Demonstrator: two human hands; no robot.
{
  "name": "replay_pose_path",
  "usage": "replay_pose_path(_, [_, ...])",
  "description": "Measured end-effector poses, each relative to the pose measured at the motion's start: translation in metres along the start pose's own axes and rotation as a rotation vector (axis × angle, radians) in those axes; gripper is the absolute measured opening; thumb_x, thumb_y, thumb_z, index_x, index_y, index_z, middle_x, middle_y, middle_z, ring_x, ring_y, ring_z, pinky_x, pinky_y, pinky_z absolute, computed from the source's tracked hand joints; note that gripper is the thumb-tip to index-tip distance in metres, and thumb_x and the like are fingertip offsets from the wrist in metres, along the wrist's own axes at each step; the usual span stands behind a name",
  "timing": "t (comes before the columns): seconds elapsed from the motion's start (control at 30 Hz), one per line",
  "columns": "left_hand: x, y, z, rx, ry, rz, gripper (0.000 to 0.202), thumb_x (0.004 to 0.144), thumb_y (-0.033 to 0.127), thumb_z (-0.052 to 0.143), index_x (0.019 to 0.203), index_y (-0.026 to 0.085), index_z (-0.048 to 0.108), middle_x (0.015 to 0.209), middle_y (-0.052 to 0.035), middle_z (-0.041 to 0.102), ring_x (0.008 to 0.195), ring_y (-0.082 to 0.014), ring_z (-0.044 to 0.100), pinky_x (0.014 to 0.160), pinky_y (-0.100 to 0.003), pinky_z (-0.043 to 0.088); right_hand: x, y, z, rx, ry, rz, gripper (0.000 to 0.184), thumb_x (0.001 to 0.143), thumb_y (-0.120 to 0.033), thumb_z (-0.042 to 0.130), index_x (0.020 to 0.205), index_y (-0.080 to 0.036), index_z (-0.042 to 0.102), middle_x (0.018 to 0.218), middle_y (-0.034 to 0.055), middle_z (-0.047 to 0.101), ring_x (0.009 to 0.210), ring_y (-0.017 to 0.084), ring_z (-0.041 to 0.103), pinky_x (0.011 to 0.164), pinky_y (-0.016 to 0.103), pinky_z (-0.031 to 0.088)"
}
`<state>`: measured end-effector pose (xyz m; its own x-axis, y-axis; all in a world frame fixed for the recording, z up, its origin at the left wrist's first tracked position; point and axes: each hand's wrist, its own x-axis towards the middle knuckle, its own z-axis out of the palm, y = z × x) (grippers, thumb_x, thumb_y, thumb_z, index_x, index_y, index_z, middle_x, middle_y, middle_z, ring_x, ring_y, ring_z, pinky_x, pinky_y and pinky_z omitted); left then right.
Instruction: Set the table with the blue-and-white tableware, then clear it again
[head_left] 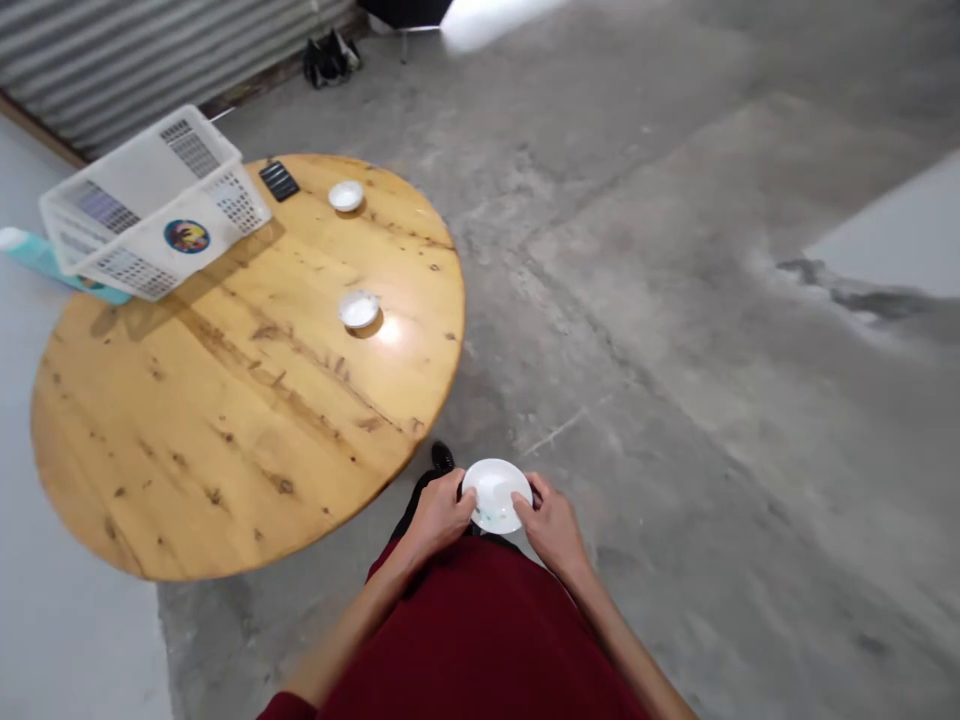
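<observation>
I hold a small white plate (496, 494) in front of my body, over the concrete floor and just right of the round wooden table (225, 400). My left hand (439, 515) grips its left rim and my right hand (553, 525) grips its right rim. Faint greenish marks show on the plate's face. Two small white dishes rest on the table: one (358, 309) near its middle right, another (346, 195) at its far edge.
A white plastic basket (154, 205) with a round sticker sits at the table's far left, overhanging the edge. A dark ridged block (279, 181) lies beside it. A teal bottle (45, 262) shows behind the basket. Dark shoes (330, 58) lie by the corrugated wall.
</observation>
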<state>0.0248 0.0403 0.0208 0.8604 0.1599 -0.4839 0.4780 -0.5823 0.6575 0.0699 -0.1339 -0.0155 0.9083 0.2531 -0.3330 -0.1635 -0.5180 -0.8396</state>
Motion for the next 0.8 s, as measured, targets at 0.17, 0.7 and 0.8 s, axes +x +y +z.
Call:
replay_pose_path(0.17, [0.037,-0.003,-0.040,-0.189,0.135,-0.020,0.026,0.094,0.036,0.042,0.079,0.021,0.057,0.071,0.0007,0.059,0.066,-0.0150,0.053,0.062,-0.025,0.035,0.070,-0.049,0.007,0.025,-0.134,-0.069,0.029,0.074,-0.043,0.050,0.086,-0.020,0.062,0.076,0.0053,0.069,0.066,0.022,0.060,0.062,0.032,0.046])
replay_pose_path(0.7, [0.144,-0.041,-0.191,-0.146,0.552,-0.249,0.020,0.095,0.024,0.042,0.083,0.020,0.058,0.073,-0.0007,0.063,0.066,-0.0152,0.055,0.064,-0.026,0.034,0.252,-0.196,0.111,-0.250,-0.339,-0.382,0.028,0.078,-0.039,0.047,0.088,-0.019,0.063,0.077,0.0046,0.066,0.068,0.020,0.058,0.068,0.032,0.044])
replay_pose_path(0.8, [0.162,-0.042,-0.207,-0.118,0.603,-0.294,0.022,0.095,0.023,0.040,0.088,0.020,0.061,0.077,-0.0020,0.066,0.069,-0.0166,0.057,0.065,-0.027,0.035,0.277,-0.208,0.122,-0.310,-0.353,-0.450,0.029,0.081,-0.039,0.044,0.088,-0.018,0.063,0.075,0.0042,0.062,0.067,0.019,0.054,0.067,0.032,0.043])
